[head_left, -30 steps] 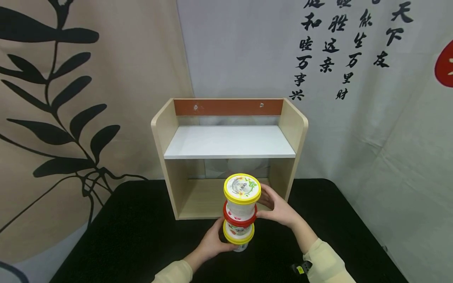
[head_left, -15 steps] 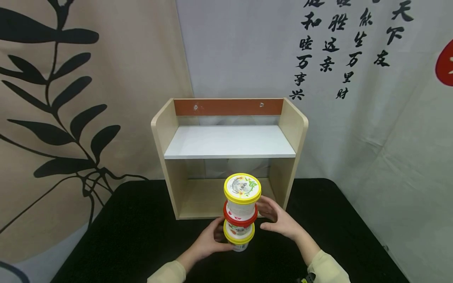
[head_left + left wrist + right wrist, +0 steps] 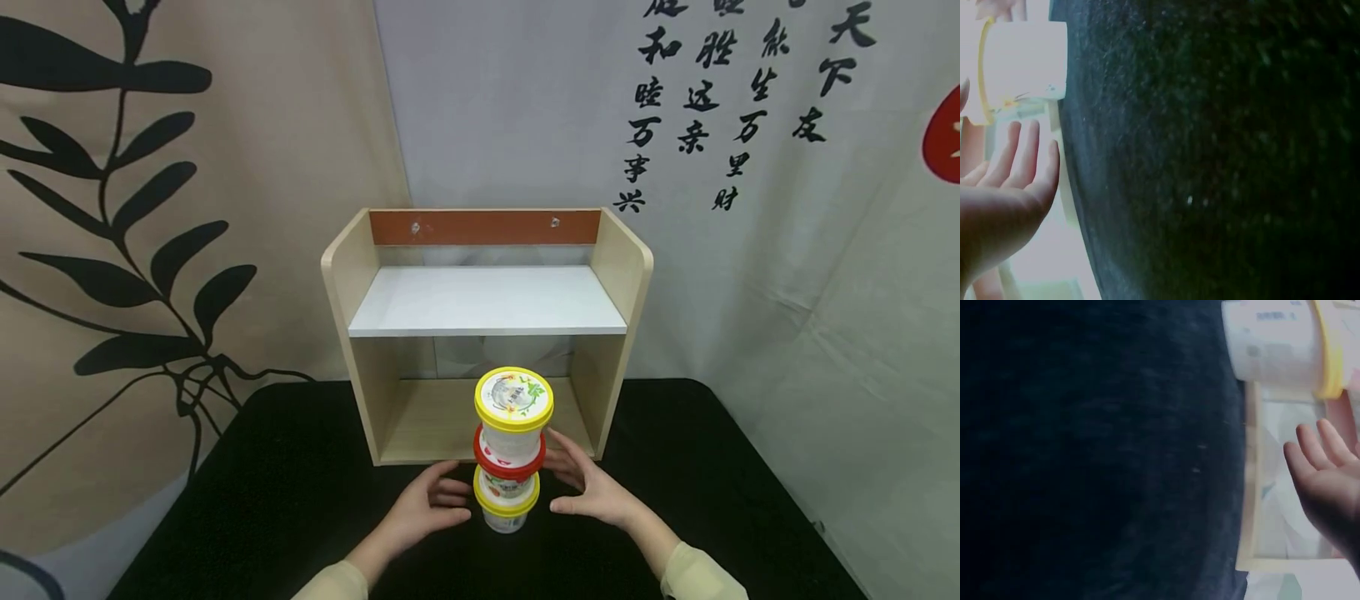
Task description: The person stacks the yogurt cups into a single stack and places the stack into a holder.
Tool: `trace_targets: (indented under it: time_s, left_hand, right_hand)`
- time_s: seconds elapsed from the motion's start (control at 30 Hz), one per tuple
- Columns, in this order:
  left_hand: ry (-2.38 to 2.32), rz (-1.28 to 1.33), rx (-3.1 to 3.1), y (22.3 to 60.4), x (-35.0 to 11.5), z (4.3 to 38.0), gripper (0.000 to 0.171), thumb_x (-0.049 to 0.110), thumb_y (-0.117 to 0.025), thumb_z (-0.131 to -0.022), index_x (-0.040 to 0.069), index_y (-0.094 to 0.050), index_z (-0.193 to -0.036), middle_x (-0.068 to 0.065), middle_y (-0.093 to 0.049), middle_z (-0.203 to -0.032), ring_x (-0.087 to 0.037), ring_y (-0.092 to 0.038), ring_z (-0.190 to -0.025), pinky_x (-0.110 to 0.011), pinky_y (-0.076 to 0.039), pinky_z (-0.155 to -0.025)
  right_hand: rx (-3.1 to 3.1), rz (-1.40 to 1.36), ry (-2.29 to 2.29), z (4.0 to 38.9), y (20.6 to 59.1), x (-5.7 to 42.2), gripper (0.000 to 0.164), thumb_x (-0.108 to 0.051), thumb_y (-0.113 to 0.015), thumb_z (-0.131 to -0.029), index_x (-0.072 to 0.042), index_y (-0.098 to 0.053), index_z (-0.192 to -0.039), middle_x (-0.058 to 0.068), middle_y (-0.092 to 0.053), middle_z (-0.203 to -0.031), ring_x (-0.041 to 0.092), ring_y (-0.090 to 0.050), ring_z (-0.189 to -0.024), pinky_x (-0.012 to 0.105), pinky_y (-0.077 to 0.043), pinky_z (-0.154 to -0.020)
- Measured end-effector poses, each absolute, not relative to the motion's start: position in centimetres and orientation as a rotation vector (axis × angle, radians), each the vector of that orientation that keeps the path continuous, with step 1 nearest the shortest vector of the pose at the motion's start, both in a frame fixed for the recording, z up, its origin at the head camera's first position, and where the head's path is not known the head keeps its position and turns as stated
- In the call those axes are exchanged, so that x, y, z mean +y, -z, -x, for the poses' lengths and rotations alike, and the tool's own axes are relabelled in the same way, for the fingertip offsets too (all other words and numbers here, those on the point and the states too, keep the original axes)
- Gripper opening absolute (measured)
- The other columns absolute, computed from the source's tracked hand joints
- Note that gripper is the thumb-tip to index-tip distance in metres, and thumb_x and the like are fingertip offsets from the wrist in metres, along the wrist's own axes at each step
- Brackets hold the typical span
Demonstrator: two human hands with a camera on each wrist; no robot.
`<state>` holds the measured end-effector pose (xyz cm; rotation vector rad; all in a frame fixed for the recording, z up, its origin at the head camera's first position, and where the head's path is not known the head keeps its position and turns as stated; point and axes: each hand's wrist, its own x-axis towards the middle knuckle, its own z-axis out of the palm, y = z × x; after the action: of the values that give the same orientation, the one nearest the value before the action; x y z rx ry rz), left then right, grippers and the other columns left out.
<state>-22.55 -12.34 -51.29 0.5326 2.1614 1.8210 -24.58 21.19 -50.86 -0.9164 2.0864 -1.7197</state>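
Three lidded tubs stand stacked upright on the black table, in front of a small shelf. On top is a tub with a yellow lid (image 3: 514, 400); the middle tub has a red lid (image 3: 491, 463), and the bottom tub (image 3: 504, 522) has a yellow lid too. Just left of the stack is my left hand (image 3: 420, 508), fingers relaxed, holding nothing. My right hand (image 3: 596, 487) lies to the right of the stack with loosely bent fingers, also holding nothing. Both wrist views show the bottom tub (image 3: 1025, 59) apart from the relaxed fingers (image 3: 1313, 447).
Behind the tubs stands a wooden two-level shelf unit (image 3: 637, 275) with a white upper board (image 3: 487, 300). The black table (image 3: 262, 517) extends to both sides. A printed cloth backdrop (image 3: 510, 108) hangs behind.
The right hand has let go of the upper tubs and drawn down and away. Afterwards the left hand has released the bottom tub and moved left. The stack stays in place.
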Motion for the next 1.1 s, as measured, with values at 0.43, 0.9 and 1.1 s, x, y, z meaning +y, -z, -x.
trace_targets:
  time_s: [0.43,0.9,1.1]
  left_hand:
    - [-1.873,-0.443,2.416,49.9,-14.5,22.1,0.070,0.006,-0.074,-0.085,-0.007,-0.037,-0.144,-0.023,-0.063,-0.121,-0.037,-0.064,-0.107,-0.051,-0.053,-0.091]
    - [-1.833,-0.307,2.736,48.4,-18.2,22.8,0.067,0.015,-0.079,-0.083,0.005,-0.047,-0.141,-0.010,-0.068,-0.118,-0.027,-0.064,-0.108,-0.051,-0.048,-0.099]
    - [-1.844,-0.286,2.784,47.9,-19.5,23.1,0.064,0.014,-0.077,-0.085,0.006,-0.047,-0.141,-0.013,-0.067,-0.119,-0.030,-0.064,-0.110,-0.050,-0.049,-0.098]
  right_hand:
    - [2.212,0.773,1.627,23.4,52.5,19.4,0.101,-0.017,-0.075,-0.088,-0.010,0.000,-0.157,0.027,-0.031,-0.152,0.047,-0.033,-0.137,0.066,-0.028,-0.109]
    - [2.148,0.786,1.708,22.9,53.5,17.7,0.099,-0.015,-0.076,-0.087,-0.005,-0.005,-0.154,0.025,-0.041,-0.145,0.043,-0.041,-0.133,0.061,-0.035,-0.108]
    - [2.100,0.758,1.740,23.0,53.8,17.1,0.098,-0.017,-0.076,-0.087,-0.010,-0.005,-0.155,0.023,-0.031,-0.151,0.043,-0.037,-0.136,0.057,-0.036,-0.109]
